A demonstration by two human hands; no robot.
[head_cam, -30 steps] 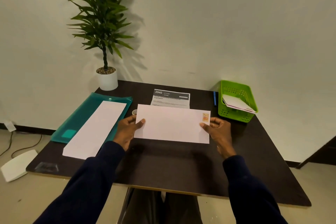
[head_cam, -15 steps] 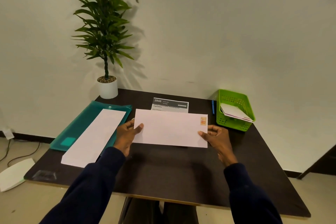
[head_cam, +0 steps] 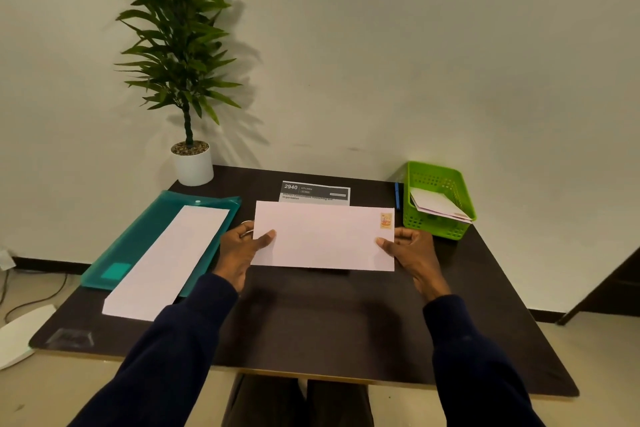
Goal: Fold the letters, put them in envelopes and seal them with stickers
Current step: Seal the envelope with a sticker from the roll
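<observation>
I hold a white envelope (head_cam: 323, 238) with an orange stamp (head_cam: 386, 220) in its top right corner, flat side towards me, just above the dark table (head_cam: 311, 322). My left hand (head_cam: 240, 251) pinches its left edge, thumb on the front. My right hand (head_cam: 414, 253) pinches its right edge the same way. A printed sheet headed 2940 (head_cam: 315, 191) lies behind the envelope, mostly hidden by it. A long stack of white envelopes (head_cam: 169, 260) lies on the left.
A teal plastic folder (head_cam: 138, 236) lies under the white stack. A green basket (head_cam: 438, 199) with folded papers stands at the back right, a blue pen (head_cam: 397, 194) beside it. A potted plant (head_cam: 192, 163) occupies the back left corner. A small round object peeks out by my left fingers.
The envelope and both hands stay together in the same grip. The view has tilted up slightly, showing more wall and plant.
</observation>
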